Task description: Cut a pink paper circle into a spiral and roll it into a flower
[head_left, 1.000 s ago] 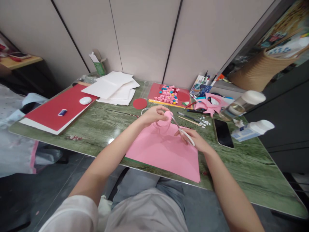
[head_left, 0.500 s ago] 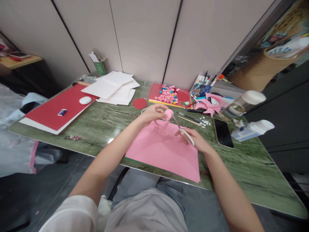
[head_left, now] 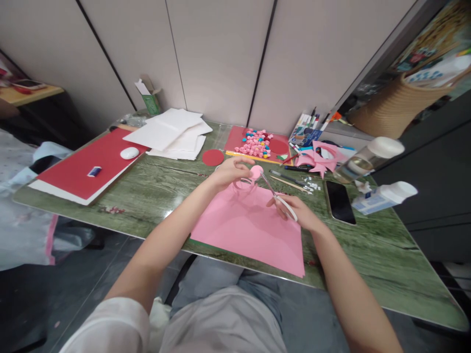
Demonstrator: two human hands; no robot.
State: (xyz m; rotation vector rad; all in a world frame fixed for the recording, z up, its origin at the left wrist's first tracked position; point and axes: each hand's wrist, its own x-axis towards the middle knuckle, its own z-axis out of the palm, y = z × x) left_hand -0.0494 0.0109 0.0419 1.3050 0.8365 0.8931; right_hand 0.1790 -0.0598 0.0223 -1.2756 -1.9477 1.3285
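Note:
My left hand (head_left: 234, 171) pinches a small round piece of pink paper (head_left: 256, 172) at its left edge. A thin curled strip of pink paper (head_left: 239, 192) hangs below that hand. My right hand (head_left: 290, 210) is closed round the white handles of a pair of scissors (head_left: 275, 193), whose blades reach up to the right side of the round piece. Under both hands lies a large pink sheet (head_left: 250, 230) at the table's front edge. How far apart the blades are is too small to tell.
Pink, blue and yellow bits (head_left: 255, 144) lie on a red sheet behind my hands. White sheets (head_left: 169, 128) and a red board (head_left: 88, 164) are to the left. Pens (head_left: 289, 182), a phone (head_left: 339, 202), a clear bottle (head_left: 368, 159) and a white bottle (head_left: 384, 197) stand or lie right.
My left hand's fingers have shifted slightly on the round piece, and the curled strip below shows a little differently. The scissors and my right hand are almost where they were.

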